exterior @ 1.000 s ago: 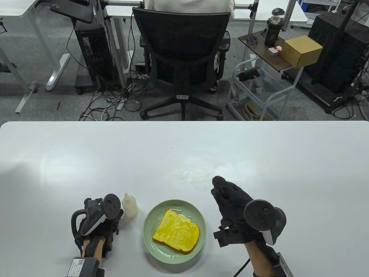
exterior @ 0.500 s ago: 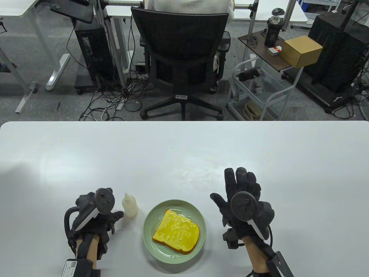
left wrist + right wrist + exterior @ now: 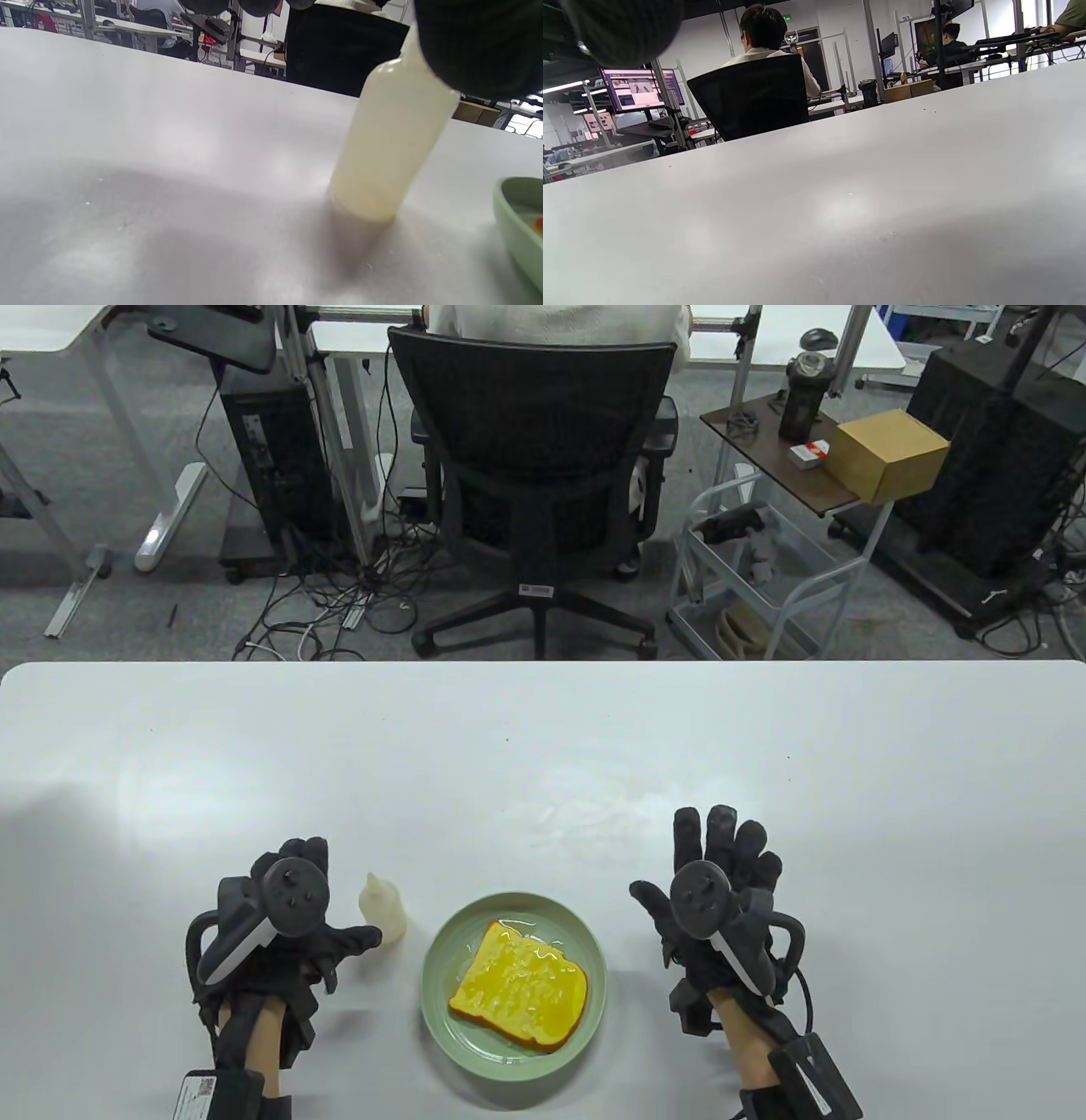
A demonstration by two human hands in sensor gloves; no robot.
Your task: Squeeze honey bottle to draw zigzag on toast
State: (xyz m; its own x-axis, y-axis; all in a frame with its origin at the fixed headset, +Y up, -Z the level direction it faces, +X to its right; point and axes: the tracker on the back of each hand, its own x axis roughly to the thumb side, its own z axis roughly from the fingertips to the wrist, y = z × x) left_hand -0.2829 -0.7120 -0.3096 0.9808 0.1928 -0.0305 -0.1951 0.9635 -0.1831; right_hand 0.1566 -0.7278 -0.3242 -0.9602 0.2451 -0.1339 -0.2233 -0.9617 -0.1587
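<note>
The pale squeeze honey bottle (image 3: 382,909) stands upright on the white table, left of the green plate (image 3: 441,1027). The plate holds a yellow toast (image 3: 519,986), glossy on top. My left hand (image 3: 327,912) lies open on the table left of the bottle, thumb pointing at its base; contact cannot be told. In the left wrist view the bottle (image 3: 390,144) stands close, with my thumb (image 3: 479,42) in front of its top and the plate's rim (image 3: 515,220) at the right. My right hand (image 3: 683,861) lies palm down right of the plate, fingers spread, holding nothing.
The table's far edge (image 3: 543,663) runs across the middle of the table view, with a black office chair (image 3: 534,475) behind it. The right wrist view shows only bare table (image 3: 840,203) and one fingertip (image 3: 623,25) at the top left.
My right hand turned from edge-on to palm down and spread its fingers. My left hand drew back from the bottle's side and opened out flat. The bottle, plate and toast stayed put.
</note>
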